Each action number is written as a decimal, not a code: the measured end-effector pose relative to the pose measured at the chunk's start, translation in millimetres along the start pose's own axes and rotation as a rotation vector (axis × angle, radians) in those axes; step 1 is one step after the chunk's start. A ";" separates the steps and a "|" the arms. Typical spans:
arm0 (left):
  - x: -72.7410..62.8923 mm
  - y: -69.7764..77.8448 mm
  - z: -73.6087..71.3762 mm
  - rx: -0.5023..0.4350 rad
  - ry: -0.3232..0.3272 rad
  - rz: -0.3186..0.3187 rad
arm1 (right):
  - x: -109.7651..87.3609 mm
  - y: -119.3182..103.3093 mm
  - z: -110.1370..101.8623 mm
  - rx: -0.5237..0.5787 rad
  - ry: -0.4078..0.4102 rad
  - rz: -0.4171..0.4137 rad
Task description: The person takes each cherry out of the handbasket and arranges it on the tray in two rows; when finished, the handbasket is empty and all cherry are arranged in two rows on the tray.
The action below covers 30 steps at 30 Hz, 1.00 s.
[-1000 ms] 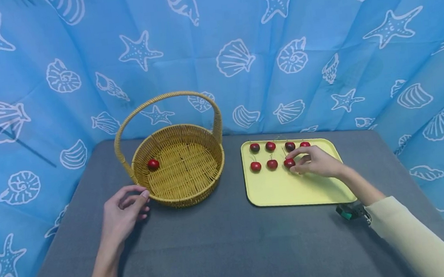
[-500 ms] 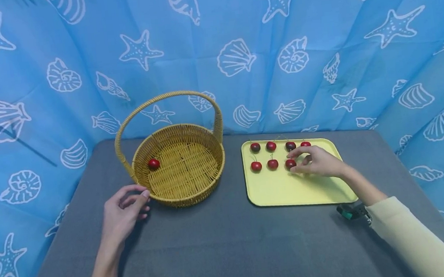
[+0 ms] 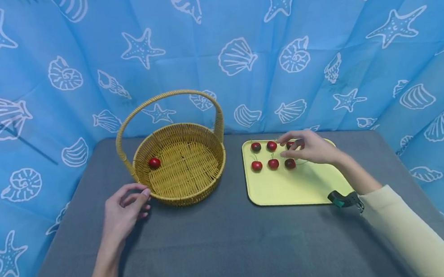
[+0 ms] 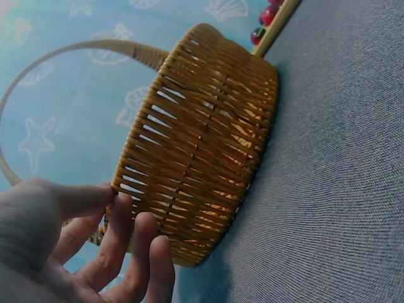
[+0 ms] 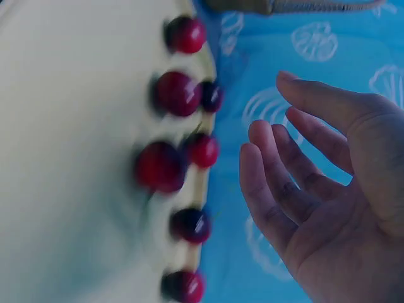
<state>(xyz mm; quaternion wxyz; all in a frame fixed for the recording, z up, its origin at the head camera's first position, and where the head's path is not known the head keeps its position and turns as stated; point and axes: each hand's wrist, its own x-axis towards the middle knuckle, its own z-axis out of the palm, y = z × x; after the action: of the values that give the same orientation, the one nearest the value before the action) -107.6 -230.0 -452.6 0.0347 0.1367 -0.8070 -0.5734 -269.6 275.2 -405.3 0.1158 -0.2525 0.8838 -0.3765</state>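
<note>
My left hand (image 3: 122, 212) pinches the near-left rim of a round wicker basket (image 3: 184, 200) between thumb and index finger; the left wrist view shows its other fingers curved beside the woven wall (image 4: 189, 151). One red cherry (image 3: 154, 163) lies inside the basket, towards the left. Over the yellow tray (image 3: 276, 191), my right hand (image 3: 312, 147) hovers with loosely bent fingers, thumb and fingertips apart and nothing between them. Just below it sits a dark red cherry (image 3: 289, 164), its stem pointing right. Several cherries (image 5: 177, 93) stand in two rows; the hand partly covers the back row.
A grey cloth (image 3: 217, 252) covers the table. Behind it hangs a blue curtain (image 3: 192, 47) printed with white shells and starfish. The basket's tall arched handle (image 3: 166, 94) rises above its rim. A black wrist camera (image 3: 344, 199) sits under the right wrist, close to the tray's front-right corner.
My right hand has let go of the front-row cherry and risen slightly up and back. That cherry stays on the tray, turned so its stem points right. My left hand has kept its hold.
</note>
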 end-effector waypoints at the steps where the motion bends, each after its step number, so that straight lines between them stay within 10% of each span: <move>1: 0.0 -0.3 -0.1 -0.002 -0.001 0.000 | 4.2 -5.5 1.4 0.003 -0.005 -0.011; 19: 1.1 -1.4 0.2 -0.014 0.002 0.012 | 84.3 -116.6 70.3 0.143 -0.167 -0.304; 30: 1.6 0.9 -1.0 0.000 -0.008 -0.001 | 134.1 -147.2 113.3 0.152 -0.250 -0.359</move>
<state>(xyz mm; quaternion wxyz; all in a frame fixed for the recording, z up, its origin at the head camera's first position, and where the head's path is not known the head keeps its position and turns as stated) -109.1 -231.0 -451.5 0.0313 0.1349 -0.8071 -0.5740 -285.4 48.2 -378.8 0.1742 -0.4409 0.7725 -0.4224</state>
